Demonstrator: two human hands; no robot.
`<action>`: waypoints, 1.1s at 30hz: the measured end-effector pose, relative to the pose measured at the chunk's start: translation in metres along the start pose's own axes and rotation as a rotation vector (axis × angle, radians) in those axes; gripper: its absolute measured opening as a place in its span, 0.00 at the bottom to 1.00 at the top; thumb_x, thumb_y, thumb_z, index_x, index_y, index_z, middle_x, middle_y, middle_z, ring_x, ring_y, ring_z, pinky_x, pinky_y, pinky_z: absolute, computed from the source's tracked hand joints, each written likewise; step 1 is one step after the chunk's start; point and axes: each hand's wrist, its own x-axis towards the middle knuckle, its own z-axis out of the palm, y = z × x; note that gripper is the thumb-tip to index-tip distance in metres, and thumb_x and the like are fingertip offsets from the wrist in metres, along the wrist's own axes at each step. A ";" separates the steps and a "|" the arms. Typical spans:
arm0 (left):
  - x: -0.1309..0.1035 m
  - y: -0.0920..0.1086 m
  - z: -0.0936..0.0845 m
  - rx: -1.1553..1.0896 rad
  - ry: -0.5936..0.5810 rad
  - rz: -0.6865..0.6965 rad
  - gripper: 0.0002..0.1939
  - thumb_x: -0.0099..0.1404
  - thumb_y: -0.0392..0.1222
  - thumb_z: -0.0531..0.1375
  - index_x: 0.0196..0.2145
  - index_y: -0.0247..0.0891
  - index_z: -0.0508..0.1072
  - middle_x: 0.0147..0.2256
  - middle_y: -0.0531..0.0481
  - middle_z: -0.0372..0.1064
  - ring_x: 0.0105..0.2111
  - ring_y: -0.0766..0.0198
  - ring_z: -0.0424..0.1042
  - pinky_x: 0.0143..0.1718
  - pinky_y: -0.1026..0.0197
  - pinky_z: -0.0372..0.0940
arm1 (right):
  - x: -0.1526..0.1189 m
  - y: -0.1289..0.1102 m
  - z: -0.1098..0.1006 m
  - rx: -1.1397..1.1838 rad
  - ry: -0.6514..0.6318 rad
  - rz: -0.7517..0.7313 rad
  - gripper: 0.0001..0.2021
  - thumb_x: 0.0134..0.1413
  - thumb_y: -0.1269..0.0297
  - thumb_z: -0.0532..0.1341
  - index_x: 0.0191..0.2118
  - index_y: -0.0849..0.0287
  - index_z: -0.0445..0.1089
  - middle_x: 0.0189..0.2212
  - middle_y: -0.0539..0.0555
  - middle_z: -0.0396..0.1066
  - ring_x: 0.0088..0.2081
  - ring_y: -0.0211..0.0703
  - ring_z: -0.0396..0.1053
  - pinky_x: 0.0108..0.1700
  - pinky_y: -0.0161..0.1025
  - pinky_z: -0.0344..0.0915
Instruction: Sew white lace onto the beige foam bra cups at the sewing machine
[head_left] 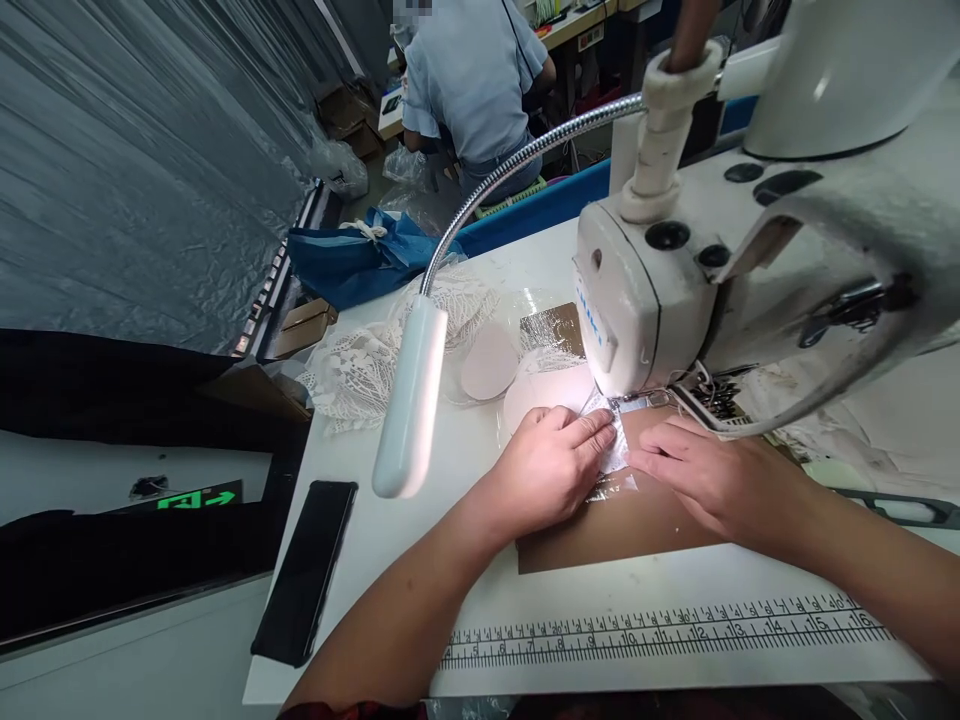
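My left hand rests on the brown sheet, its fingers pressed together and holding down a small white fabric piece. That piece lies under the head of a white sewing machine, close to the needle area. From the other side, my right hand pinches at the fabric's right edge with thumb and forefinger; the fingertips partly hide what they grip. Beneath both hands a brown sheet covers the machine bed, with a scrap of clear film on it. A pale pink rounded piece lies just beyond my left hand.
White lace and another pale rounded piece lie left of the machine. A gooseneck lamp hangs over the table. A black phone lies at the left edge, a printed ruler along the front. A person sits beyond.
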 end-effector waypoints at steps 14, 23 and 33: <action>0.005 -0.010 -0.001 0.004 0.038 0.028 0.21 0.72 0.40 0.48 0.58 0.35 0.68 0.61 0.44 0.62 0.44 0.54 0.64 0.44 0.52 0.60 | 0.004 0.000 0.009 -0.276 0.071 0.136 0.22 0.48 0.79 0.51 0.45 0.57 0.73 0.37 0.57 0.75 0.32 0.45 0.67 0.35 0.41 0.59; 0.009 -0.017 0.002 0.004 0.060 -0.023 0.18 0.70 0.39 0.50 0.55 0.38 0.71 0.56 0.42 0.67 0.47 0.53 0.64 0.43 0.52 0.59 | 0.017 -0.003 0.001 -0.342 0.003 0.230 0.18 0.52 0.79 0.52 0.36 0.55 0.77 0.29 0.56 0.73 0.30 0.47 0.67 0.34 0.45 0.57; 0.007 -0.018 0.004 0.037 0.108 -0.054 0.20 0.70 0.41 0.51 0.57 0.37 0.67 0.52 0.38 0.69 0.49 0.49 0.64 0.43 0.51 0.58 | -0.007 0.005 0.020 -0.252 0.025 0.244 0.24 0.51 0.77 0.53 0.51 0.51 0.74 0.39 0.56 0.75 0.35 0.45 0.70 0.34 0.39 0.62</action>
